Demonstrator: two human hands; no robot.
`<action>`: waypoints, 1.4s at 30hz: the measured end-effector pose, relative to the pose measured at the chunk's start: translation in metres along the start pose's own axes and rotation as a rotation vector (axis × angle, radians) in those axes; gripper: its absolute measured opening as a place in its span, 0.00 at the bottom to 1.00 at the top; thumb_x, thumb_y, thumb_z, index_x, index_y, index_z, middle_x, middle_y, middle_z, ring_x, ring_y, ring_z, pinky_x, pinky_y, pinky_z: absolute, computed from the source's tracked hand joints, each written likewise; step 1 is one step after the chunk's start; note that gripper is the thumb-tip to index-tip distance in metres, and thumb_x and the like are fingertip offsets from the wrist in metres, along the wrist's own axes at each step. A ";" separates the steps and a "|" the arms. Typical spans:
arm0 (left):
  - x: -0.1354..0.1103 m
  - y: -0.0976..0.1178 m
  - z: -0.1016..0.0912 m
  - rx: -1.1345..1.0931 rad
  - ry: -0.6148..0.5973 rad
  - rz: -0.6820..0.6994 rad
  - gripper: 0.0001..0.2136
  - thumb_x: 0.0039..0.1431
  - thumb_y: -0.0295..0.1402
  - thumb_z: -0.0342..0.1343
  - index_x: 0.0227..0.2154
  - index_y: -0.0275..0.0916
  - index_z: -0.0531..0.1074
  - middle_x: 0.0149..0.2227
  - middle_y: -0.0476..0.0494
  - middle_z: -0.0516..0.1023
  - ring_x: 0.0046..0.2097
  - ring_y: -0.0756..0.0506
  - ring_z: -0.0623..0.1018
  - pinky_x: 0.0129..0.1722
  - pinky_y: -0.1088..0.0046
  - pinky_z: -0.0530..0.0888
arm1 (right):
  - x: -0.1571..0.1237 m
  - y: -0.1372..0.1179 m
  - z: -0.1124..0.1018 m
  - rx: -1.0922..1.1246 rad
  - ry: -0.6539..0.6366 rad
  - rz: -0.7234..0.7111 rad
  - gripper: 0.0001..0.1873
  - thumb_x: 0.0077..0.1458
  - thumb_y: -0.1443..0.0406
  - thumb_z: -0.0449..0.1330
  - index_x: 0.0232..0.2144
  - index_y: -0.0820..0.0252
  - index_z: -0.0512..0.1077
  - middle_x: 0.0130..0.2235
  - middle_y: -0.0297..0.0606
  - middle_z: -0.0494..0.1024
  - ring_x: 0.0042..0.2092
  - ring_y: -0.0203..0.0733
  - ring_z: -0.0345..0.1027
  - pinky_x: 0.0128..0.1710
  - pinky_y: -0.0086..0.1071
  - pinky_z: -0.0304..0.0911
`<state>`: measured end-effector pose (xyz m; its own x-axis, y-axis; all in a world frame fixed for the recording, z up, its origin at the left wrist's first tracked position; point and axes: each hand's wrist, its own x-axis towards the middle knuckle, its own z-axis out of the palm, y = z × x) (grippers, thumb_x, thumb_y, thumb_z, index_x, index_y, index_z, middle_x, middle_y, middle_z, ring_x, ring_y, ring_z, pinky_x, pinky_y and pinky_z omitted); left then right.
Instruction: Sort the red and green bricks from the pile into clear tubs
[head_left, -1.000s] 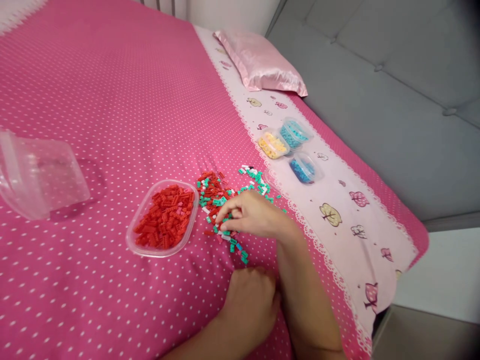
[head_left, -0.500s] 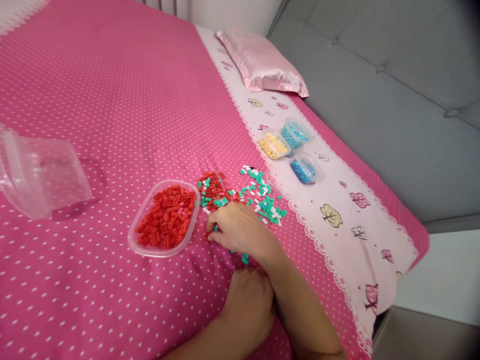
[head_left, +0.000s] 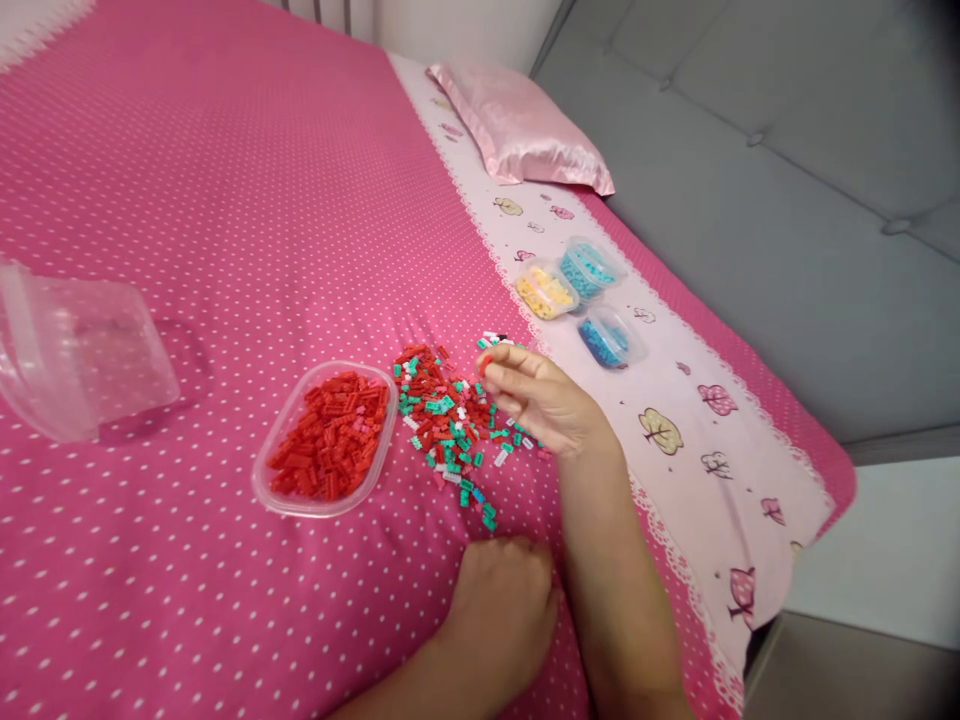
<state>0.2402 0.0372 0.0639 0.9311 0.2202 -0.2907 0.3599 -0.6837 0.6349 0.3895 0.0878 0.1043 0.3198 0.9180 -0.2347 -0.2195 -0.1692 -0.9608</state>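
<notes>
My right hand (head_left: 544,400) is raised over the right side of a loose pile of small building bricks (head_left: 442,400), mostly red, green and white. Thumb and forefinger pinch a small red brick (head_left: 486,365), partly covered by the fingertips. Closed like a fist, my left hand (head_left: 506,605) rests on the bed below the pile, beside my right forearm. Its fingers curl under, so anything inside is hidden. Left of the pile stands an open clear plastic container (head_left: 262,480) with many red bricks (head_left: 330,435) and a few pink ones in it.
A larger clear plastic tub (head_left: 112,350) lies at the left on the dotted pink bedspread (head_left: 247,230). Small tubs of yellow (head_left: 544,292), light blue (head_left: 589,268) and dark blue pieces (head_left: 602,340) stand on the white border. Beyond are a pink pillow (head_left: 525,130) and a grey headboard (head_left: 735,210).
My right hand has moved from the pile's lower left side up and to the right, and a red brick now shows between its fingertips. My left hand has stayed nearly in place.
</notes>
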 end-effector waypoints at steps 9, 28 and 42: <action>0.001 0.000 -0.001 -0.029 -0.012 -0.009 0.12 0.57 0.34 0.45 0.32 0.38 0.73 0.33 0.41 0.77 0.36 0.39 0.77 0.34 0.62 0.71 | 0.017 0.006 -0.011 0.638 0.066 0.155 0.01 0.53 0.69 0.58 0.30 0.63 0.69 0.35 0.38 0.75 0.42 0.34 0.70 0.43 0.25 0.68; 0.000 0.001 -0.003 -0.025 -0.021 -0.013 0.11 0.57 0.34 0.46 0.33 0.38 0.73 0.34 0.41 0.77 0.37 0.38 0.77 0.34 0.61 0.71 | 0.006 0.011 -0.001 -0.276 -0.044 -0.030 0.10 0.44 0.61 0.65 0.30 0.61 0.74 0.20 0.24 0.61 0.20 0.25 0.45 0.19 0.24 0.42; 0.002 0.000 -0.001 0.008 -0.037 0.011 0.12 0.57 0.29 0.43 0.34 0.37 0.73 0.34 0.40 0.77 0.37 0.40 0.76 0.32 0.65 0.69 | -0.002 0.013 0.022 -1.164 -0.300 -0.121 0.12 0.44 0.70 0.65 0.34 0.54 0.78 0.18 0.24 0.59 0.22 0.28 0.50 0.26 0.26 0.44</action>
<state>0.2421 0.0386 0.0642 0.9321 0.1867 -0.3105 0.3491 -0.6915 0.6324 0.3660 0.0912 0.0952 0.0207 0.9708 -0.2389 0.8083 -0.1569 -0.5675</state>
